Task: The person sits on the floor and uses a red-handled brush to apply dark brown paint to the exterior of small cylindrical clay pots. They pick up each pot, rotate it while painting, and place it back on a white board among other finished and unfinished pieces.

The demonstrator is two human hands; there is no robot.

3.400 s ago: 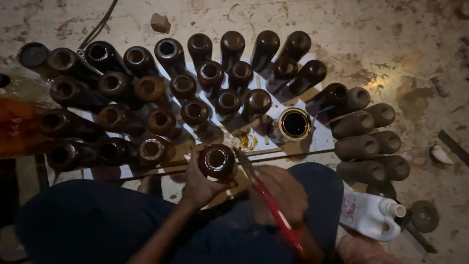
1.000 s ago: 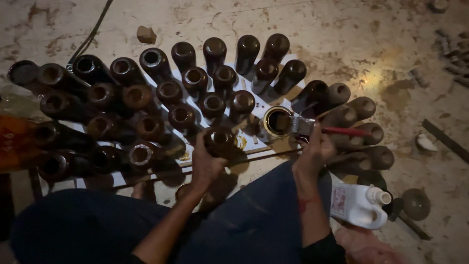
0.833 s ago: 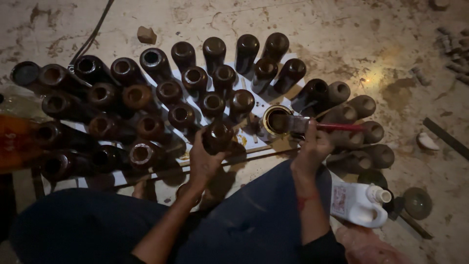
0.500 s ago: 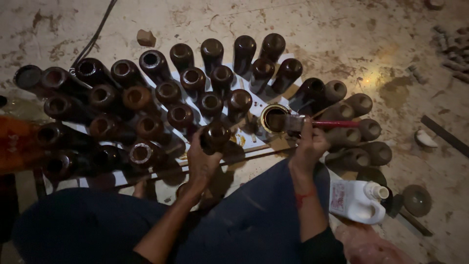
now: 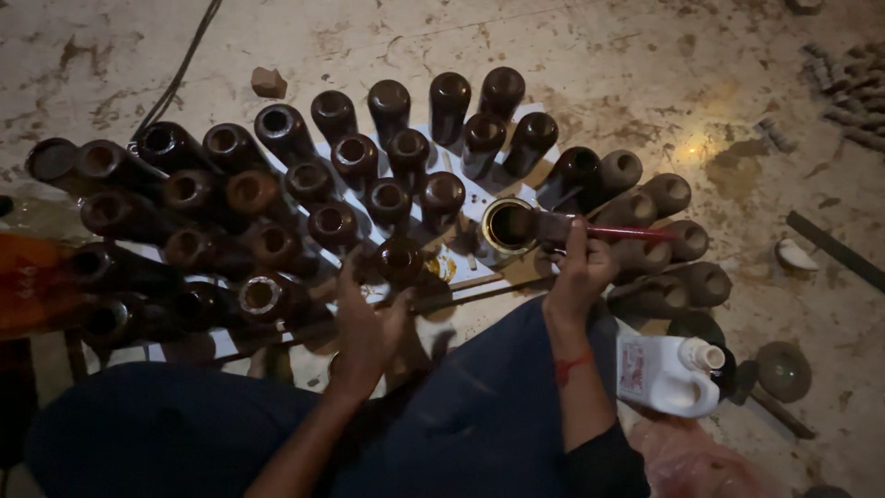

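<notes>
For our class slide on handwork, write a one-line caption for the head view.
Left hand grips a dark brown pot while right hand holds a red-handled brush at a small tin.

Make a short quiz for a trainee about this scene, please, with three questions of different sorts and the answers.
1. True or false: the left hand holds a dark bottle by its body.
2. Multiple choice: the brush with the red handle in the right hand has its head at
A. the white plastic jug
B. the small round tin
C. the orange container
3. Fill in: the white plastic jug stands on the floor beside the person's ______ forearm.

Key
1. True.
2. B; the brush head lies over the rim of the open tin.
3. Right.
</notes>
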